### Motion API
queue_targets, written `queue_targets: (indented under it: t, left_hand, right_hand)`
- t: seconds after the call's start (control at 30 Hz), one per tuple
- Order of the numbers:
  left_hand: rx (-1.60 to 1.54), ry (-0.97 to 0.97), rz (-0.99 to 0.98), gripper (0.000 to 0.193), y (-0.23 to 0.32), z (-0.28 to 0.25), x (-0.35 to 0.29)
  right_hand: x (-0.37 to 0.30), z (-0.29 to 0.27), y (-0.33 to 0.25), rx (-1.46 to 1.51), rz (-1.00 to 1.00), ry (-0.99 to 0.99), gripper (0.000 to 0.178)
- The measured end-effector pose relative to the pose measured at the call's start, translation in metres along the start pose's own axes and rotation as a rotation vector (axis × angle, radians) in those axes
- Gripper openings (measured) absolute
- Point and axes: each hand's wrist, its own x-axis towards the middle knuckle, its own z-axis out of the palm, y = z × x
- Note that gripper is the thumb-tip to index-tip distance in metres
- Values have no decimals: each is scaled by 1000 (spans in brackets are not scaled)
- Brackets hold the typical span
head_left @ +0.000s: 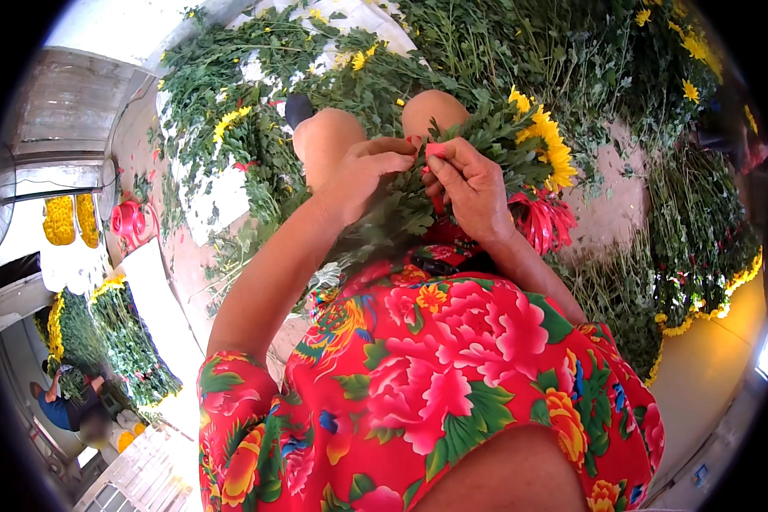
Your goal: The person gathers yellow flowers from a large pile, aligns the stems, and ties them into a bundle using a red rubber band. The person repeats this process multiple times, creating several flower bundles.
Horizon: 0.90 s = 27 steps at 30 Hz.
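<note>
A bunch of yellow chrysanthemums (553, 147) lies across my lap, its flower heads pointing right and its leafy green stems running left under my hands. My right hand (474, 188) pinches a red strip (435, 150) between thumb and forefinger, above the stems. Close to its left, my left hand (374, 168) is closed, fingertips on another part of the red strip at the stems. How the strip passes round the stems is hidden by leaves and fingers. A bundle of loose red strips (544, 224) hangs by my right wrist.
Cut chrysanthemum stems (520, 51) cover the floor ahead. Stacked bunches (700, 230) stand at the right. On the left are a red roll (130, 222), more bunches (128, 337) and a fan (0, 200). Another person (64, 405) works at the far lower left.
</note>
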Motion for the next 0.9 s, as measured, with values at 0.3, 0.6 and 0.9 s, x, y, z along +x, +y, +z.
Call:
queue_targets:
  t: [0.3,0.6,0.9]
  left_hand:
    - [-34,157,480,24,-10,23,-21]
    - [46,206,527,19,-31,32,-26]
    - [199,50,450,11,-18,44,-40]
  right_hand:
    - [2,-9,-3,109,110,-71,15]
    - [1,-16,-8,179,-60,-261,14]
    - [26,-7,-37,-281,-72,-155,21]
